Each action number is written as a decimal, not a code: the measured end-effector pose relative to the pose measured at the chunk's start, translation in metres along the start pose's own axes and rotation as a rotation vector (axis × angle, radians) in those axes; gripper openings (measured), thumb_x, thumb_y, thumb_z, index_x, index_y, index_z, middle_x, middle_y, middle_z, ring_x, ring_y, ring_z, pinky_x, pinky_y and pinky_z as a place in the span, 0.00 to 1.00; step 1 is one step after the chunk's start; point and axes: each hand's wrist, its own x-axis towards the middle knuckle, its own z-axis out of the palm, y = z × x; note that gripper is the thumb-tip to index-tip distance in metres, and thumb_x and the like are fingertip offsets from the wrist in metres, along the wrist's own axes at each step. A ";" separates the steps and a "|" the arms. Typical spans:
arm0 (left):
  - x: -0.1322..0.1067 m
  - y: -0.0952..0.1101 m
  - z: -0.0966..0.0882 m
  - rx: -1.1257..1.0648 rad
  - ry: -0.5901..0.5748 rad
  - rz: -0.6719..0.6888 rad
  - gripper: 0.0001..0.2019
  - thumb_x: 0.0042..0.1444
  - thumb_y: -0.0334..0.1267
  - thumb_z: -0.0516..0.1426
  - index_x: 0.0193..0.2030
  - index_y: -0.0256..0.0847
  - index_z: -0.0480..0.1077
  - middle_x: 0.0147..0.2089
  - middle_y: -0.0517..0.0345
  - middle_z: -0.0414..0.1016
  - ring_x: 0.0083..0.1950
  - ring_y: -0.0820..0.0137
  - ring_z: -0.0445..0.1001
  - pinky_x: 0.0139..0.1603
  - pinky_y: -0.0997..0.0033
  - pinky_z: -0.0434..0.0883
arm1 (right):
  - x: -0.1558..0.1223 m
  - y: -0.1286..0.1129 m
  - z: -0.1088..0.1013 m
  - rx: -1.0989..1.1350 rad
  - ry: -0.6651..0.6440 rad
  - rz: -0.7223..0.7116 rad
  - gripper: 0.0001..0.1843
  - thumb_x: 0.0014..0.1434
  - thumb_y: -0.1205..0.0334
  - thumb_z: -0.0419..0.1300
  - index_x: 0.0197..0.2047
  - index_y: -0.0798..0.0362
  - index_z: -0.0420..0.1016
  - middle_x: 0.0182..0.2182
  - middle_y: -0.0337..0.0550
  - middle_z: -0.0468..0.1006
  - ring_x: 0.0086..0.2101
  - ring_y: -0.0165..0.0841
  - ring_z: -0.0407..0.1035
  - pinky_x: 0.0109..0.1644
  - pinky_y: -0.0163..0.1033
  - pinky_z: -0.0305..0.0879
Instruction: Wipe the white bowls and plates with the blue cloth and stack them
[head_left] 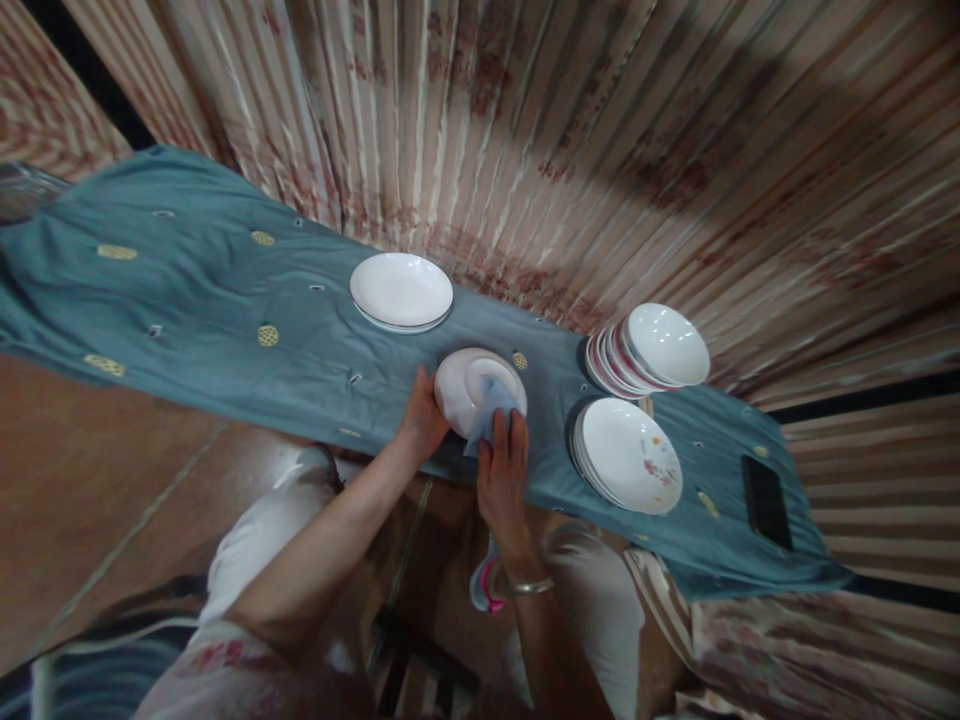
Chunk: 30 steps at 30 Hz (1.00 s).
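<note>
Stacked white plates (401, 290): sitting beyond the left hand (426, 415), on the cloth-covered counter (202, 290).
Left hand: pinching the white bowl (452, 390) at its left edge; gripping firmly there and turning the bowl bit by bit would likely be keeping the wipe even.
White bowl: lying just right of the left hand, its underside facing up; showing pale, glossy walls and a round foot ring. Whether it is resting on the counter, I cannot tell.
Blue cloth (489, 408): covering part of the foot ring, bunching beneath the right hand (505, 460).
Right hand: pinching the cloth and pressing it onto the bowl; following the foot ring, then working outward, would probably be reaching most surface.
Floral plates (619, 445): stacking up just right of the right hand.
Nested bowls (667, 345): leaning beyond those, farther from the right hand.
Dark phone (766, 503): lying well right of the right hand.
</note>
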 end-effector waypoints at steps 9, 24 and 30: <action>0.000 0.001 0.001 0.025 0.008 -0.014 0.28 0.71 0.47 0.37 0.53 0.36 0.74 0.44 0.49 0.83 0.62 0.59 0.73 0.67 0.61 0.65 | 0.022 -0.018 0.001 -0.074 -0.095 -0.126 0.26 0.70 0.65 0.47 0.69 0.55 0.61 0.69 0.59 0.56 0.70 0.46 0.45 0.69 0.60 0.54; 0.009 -0.003 -0.009 -0.036 0.034 0.011 0.23 0.71 0.46 0.42 0.56 0.34 0.72 0.54 0.50 0.80 0.61 0.68 0.74 0.65 0.71 0.66 | 0.070 -0.051 0.000 -0.143 -0.210 -0.254 0.22 0.70 0.66 0.49 0.64 0.58 0.68 0.66 0.58 0.64 0.68 0.45 0.54 0.68 0.52 0.55; 0.008 -0.003 -0.010 -0.061 0.037 -0.007 0.25 0.70 0.46 0.43 0.63 0.35 0.68 0.56 0.47 0.79 0.63 0.62 0.72 0.66 0.63 0.67 | 0.085 -0.057 0.011 -0.122 -0.170 -0.258 0.20 0.71 0.66 0.48 0.61 0.59 0.71 0.64 0.58 0.67 0.67 0.45 0.55 0.68 0.53 0.56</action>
